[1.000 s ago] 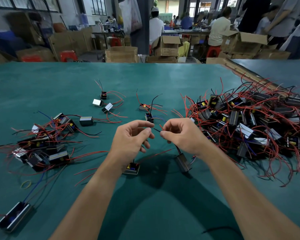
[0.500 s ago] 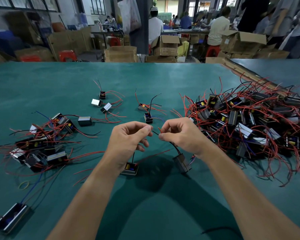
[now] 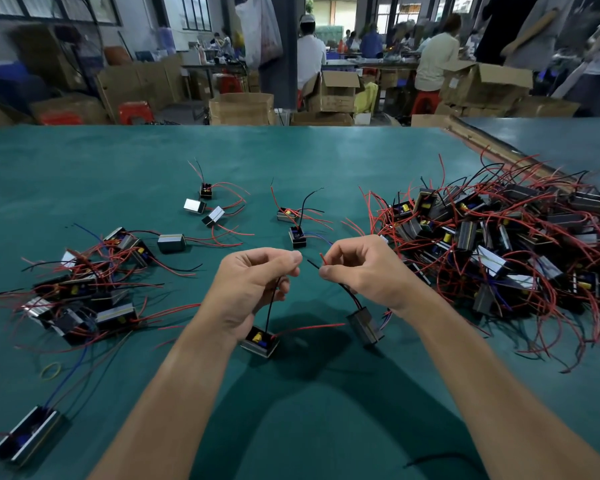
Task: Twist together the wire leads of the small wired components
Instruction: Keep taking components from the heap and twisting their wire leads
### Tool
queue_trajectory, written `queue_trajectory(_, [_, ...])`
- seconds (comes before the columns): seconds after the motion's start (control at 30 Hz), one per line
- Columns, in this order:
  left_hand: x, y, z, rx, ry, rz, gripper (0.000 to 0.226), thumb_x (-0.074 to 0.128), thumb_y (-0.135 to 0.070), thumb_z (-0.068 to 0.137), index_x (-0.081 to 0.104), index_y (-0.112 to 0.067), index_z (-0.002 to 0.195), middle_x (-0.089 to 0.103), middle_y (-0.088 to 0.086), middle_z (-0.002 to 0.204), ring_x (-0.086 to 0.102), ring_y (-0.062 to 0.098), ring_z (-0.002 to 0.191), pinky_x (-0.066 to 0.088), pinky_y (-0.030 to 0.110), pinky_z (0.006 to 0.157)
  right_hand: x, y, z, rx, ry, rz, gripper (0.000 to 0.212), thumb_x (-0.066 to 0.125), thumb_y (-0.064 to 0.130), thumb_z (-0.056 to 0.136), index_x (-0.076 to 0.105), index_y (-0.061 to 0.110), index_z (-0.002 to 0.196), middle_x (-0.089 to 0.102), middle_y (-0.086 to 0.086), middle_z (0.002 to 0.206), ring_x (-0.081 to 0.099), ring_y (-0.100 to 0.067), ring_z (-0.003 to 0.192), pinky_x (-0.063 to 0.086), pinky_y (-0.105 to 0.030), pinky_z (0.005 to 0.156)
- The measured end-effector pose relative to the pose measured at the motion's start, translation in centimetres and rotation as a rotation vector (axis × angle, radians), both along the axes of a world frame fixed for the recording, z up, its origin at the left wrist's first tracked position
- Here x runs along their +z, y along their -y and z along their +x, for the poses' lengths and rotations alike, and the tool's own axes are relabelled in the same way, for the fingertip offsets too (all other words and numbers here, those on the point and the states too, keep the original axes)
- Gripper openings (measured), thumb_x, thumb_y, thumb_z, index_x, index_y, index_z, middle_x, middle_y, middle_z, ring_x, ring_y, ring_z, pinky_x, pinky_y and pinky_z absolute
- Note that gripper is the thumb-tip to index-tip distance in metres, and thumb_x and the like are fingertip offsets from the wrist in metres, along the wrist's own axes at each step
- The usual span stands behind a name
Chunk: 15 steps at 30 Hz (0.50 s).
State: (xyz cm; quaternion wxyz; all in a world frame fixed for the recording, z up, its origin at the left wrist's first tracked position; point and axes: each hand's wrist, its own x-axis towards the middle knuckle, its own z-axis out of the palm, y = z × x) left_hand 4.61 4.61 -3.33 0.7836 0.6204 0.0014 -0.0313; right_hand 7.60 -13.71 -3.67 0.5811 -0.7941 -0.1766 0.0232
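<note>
Left grip (image 3: 250, 289) pinches the black lead (image 3: 270, 311) rising from a small wired component (image 3: 260, 341) on the worktop (image 3: 291, 161). Right grip (image 3: 368, 275) pinches the red and black lead ends (image 3: 323, 259) of a second component (image 3: 364, 327). The tips are apart, so a loose pinch could let them slip before twisting.

The left hand (image 3: 253, 282) and right hand (image 3: 368, 271) have separated slightly above the open-topped component (image 3: 258, 341). Half a second ago a black wire bridged both sets of fingertips. The short black lead (image 3: 310, 263) now ends free in the gap, up and right of that component, pinched by the right hand only. The red lead tip (image 3: 323, 258) now stands clear above the right fingers. The long black lead (image 3: 270, 306), rising from the component into the left hand's pinch, shows more of its length.
</note>
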Motion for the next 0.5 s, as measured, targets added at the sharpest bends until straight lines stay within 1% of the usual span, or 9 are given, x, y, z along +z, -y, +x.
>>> queue_trajectory(0.13, [-0.06, 0.0, 0.04, -0.007, -0.018, -0.007, 0.014, 0.078, -0.024, 0.056, 0.078, -0.016, 0.068, 0.069, 0.003, 0.064, 0.052, 0.007, 0.044, 0.048, 0.015, 0.047, -0.11, 0.08, 0.11, -0.01, 0.0, -0.004, 0.023, 0.072, 0.001, 0.084, 0.061, 0.011, 0.066, 0.042, 0.007, 0.05, 0.031, -0.009, 0.048, 0.025, -0.02, 0.046])
queue_trajectory(0.3, [-0.27, -0.15, 0.23, -0.042, -0.02, -0.094, 0.008, 0.074, -0.014, 0.062, 0.077, -0.011, 0.069, 0.07, 0.007, 0.067, 0.061, 0.01, 0.05, 0.053, 0.017, 0.052, -0.24, 0.13, 0.18, -0.029, 0.004, -0.014, 0.022, 0.073, 0.004, 0.084, 0.063, 0.011, 0.066, 0.042, 0.005, 0.052, 0.032, -0.01, 0.05, 0.026, -0.022, 0.048])
queue_trajectory(0.43, [-0.36, -0.09, 0.08, -0.098, -0.037, -0.081, 0.012, 0.07, -0.014, 0.068, 0.075, -0.009, 0.078, 0.072, 0.009, 0.073, 0.063, 0.012, 0.052, 0.055, 0.021, 0.054, -0.17, 0.22, 0.18, -0.048, 0.031, -0.019, 0.018, 0.073, 0.003, 0.083, 0.064, 0.005, 0.068, 0.043, 0.006, 0.052, 0.033, -0.011, 0.051, 0.028, -0.027, 0.05])
queue_trajectory(0.5, [-0.28, -0.06, 0.01, -0.108, -0.052, -0.056, 0.019, 0.071, -0.015, 0.068, 0.073, -0.008, 0.086, 0.072, 0.008, 0.074, 0.062, 0.011, 0.051, 0.055, 0.02, 0.054, -0.17, 0.18, 0.12, -0.053, 0.03, -0.014, 0.018, 0.073, 0.003, 0.083, 0.064, 0.006, 0.068, 0.043, 0.006, 0.052, 0.034, -0.012, 0.052, 0.029, -0.028, 0.051])
